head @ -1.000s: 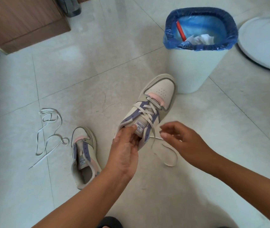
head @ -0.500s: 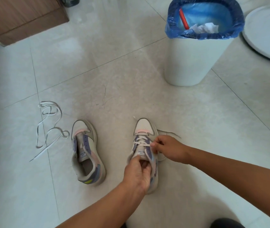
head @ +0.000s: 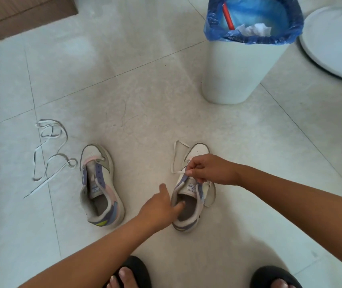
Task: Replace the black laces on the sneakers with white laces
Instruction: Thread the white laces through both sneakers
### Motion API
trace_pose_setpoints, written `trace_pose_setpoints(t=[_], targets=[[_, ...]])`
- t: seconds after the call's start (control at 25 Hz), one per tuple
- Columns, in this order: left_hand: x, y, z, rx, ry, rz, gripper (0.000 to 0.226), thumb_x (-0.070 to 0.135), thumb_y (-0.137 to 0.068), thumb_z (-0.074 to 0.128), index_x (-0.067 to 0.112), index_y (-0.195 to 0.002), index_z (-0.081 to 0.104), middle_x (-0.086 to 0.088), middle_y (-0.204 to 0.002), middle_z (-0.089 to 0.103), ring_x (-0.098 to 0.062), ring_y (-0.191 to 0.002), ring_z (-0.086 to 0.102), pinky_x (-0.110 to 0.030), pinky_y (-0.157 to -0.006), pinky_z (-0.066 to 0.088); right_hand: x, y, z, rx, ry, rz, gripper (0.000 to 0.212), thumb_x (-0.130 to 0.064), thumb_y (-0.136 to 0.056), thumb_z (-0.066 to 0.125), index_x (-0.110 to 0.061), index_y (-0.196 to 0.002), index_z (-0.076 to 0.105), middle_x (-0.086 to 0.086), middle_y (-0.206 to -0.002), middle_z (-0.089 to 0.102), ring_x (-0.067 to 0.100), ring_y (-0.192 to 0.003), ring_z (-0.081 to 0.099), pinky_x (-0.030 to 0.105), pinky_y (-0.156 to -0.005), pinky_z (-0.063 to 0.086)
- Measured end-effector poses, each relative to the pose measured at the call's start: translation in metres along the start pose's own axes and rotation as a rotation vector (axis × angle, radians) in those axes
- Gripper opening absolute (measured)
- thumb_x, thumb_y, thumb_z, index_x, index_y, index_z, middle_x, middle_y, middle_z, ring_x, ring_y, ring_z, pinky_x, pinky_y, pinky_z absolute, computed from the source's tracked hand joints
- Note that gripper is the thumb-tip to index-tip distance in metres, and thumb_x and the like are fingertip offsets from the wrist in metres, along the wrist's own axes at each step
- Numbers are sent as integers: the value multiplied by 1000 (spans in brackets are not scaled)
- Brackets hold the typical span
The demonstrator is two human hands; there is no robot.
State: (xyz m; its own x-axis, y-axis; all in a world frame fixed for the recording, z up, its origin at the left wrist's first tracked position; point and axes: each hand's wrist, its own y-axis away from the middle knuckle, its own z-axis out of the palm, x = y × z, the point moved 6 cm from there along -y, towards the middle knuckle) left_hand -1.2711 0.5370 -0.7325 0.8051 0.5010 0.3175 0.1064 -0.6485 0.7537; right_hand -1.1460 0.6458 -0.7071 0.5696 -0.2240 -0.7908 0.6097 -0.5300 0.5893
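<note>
Two white, purple and pink sneakers stand on the tiled floor. The right sneaker (head: 188, 204) carries a white lace (head: 175, 156) that loops out past its toe and along its right side. My right hand (head: 210, 169) pinches this lace over the eyelets near the tongue. My left hand (head: 159, 206) reaches to the sneaker's collar, fingertips at the rim of the opening and thumb spread away from it. The left sneaker (head: 100, 183) stands unlaced beside it. A second loose white lace (head: 49, 154) lies tangled on the floor to the left.
A white bin (head: 238, 69) with a blue liner stands behind the right sneaker. A round white base (head: 332, 42) lies at the far right, a wooden cabinet (head: 20, 15) at the top left. My feet in black slippers (head: 133, 271) are at the bottom edge.
The right sneaker went from lifted to standing on the floor. My left hand let go of its tongue and slid back to the collar. My right hand now pinches the lace.
</note>
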Motion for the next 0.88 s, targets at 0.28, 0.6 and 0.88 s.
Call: trace_pose_setpoints(t=[0.28, 0.6, 0.88], targets=[[-6, -11, 2, 42, 72, -60, 21, 25, -98, 36, 6, -98, 46, -17, -99, 60, -31, -75, 66, -26, -48, 45, 13, 20, -46, 251, 1102, -66, 24, -22, -98, 41, -19, -118, 53, 1, -113, 53, 21, -101, 56, 30, -73, 43], [-23, -9, 5, -36, 231, -140, 30, 24, -100, 30, 8, -79, 46, -12, -63, 55, -29, -65, 66, -21, -38, 40, 59, 60, -105, 515, 1187, -8, 32, -27, -100, 38, -14, -125, 52, 5, -106, 55, 26, -89, 58, 33, -63, 41], [-24, -13, 9, 9, 237, -128, 30, 25, -100, 29, 3, -98, 49, -15, -77, 57, -27, -67, 64, -22, -42, 41, 124, 91, -178, 785, 864, 338, 28, -6, -96, 44, 8, -112, 62, 32, -102, 54, 45, -93, 52, 45, -81, 41]])
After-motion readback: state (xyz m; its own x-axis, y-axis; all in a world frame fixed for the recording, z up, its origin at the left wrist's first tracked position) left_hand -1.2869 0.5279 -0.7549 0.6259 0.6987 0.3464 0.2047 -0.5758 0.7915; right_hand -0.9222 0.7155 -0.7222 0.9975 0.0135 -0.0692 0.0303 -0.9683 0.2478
